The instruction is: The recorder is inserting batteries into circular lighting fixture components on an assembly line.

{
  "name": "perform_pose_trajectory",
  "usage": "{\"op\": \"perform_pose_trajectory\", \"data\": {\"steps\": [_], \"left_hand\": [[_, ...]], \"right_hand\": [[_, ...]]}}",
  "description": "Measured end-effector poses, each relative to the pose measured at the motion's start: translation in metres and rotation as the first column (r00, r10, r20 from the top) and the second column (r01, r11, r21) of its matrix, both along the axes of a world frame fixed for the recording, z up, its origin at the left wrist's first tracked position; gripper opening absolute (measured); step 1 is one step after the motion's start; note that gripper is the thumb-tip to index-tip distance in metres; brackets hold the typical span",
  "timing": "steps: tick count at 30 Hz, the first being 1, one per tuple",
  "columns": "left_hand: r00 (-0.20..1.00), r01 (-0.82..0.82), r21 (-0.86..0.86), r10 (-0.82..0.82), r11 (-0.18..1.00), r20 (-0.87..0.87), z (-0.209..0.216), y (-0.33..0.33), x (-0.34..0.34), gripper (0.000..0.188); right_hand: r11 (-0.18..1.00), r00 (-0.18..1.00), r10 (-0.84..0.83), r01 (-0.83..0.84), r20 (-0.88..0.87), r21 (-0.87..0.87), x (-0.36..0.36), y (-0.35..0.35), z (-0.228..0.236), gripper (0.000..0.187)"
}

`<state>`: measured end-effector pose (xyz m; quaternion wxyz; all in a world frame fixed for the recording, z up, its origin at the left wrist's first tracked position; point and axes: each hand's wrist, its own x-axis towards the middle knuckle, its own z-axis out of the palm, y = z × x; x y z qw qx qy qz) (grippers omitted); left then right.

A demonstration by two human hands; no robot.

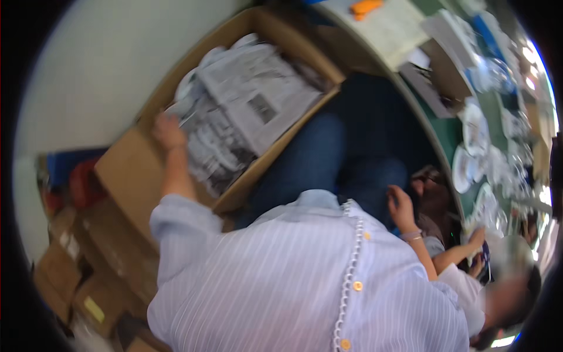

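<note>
An open cardboard box [337, 82] stands at my left, packed with crumpled and folded newspaper [258, 88]. Some white rounded pieces [186, 88] show along its far left side, too blurred to name. My left hand [170, 131] is at the box's left edge, its fingers curled in beside the newspaper. What those fingers hold, if anything, is hidden by blur. My right hand [402, 205] hangs over the right side of my lap, with fingers apart and nothing in them.
A curved-edge table [410, 88] runs along the right, with an orange tool [366, 7], a grey open box [431, 88] and several clear plastic-wrapped items [475, 132]. Another person [463, 287] is close on my right, arm toward the table. Flattened cardboard [111, 246] lies at lower left.
</note>
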<state>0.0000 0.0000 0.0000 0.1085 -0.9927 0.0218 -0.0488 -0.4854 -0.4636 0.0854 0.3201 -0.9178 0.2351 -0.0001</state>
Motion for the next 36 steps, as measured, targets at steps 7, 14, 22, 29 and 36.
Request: {"op": "perform_pose_trajectory", "data": {"steps": [7, 14, 22, 29, 36], "left_hand": [[0.971, 0.195, 0.250, -0.151, 0.948, -0.186, -0.031, -0.048, 0.046, 0.028], [0.944, 0.234, 0.135, -0.192, 0.963, -0.268, -0.004, -0.043, 0.045, 0.021], [0.929, 0.140, -0.382, -0.255, 0.914, -0.269, 0.101, -0.011, 0.027, 0.027], [0.910, -0.202, -0.922, -0.284, 0.330, -0.301, 0.071, -0.062, -0.036, 0.030], [0.774, -0.615, -0.776, -0.299, -0.142, -0.558, -0.060, -0.194, -0.055, 0.028]], "right_hand": [[0.976, 0.977, -0.213, 0.213, -0.008, 0.040, -0.028, 0.004, 0.030, 0.026], [0.971, 0.970, -0.238, 0.236, 0.057, 0.031, -0.022, 0.001, 0.026, 0.028], [0.985, 0.978, -0.172, 0.167, 0.120, 0.051, 0.003, -0.017, 0.037, 0.028], [0.973, 0.916, 0.026, 0.068, 0.399, -0.220, 0.065, -0.050, 0.073, 0.026], [0.832, 0.864, -0.015, 0.290, 0.503, -0.473, 0.131, -0.127, 0.130, 0.013]]}}
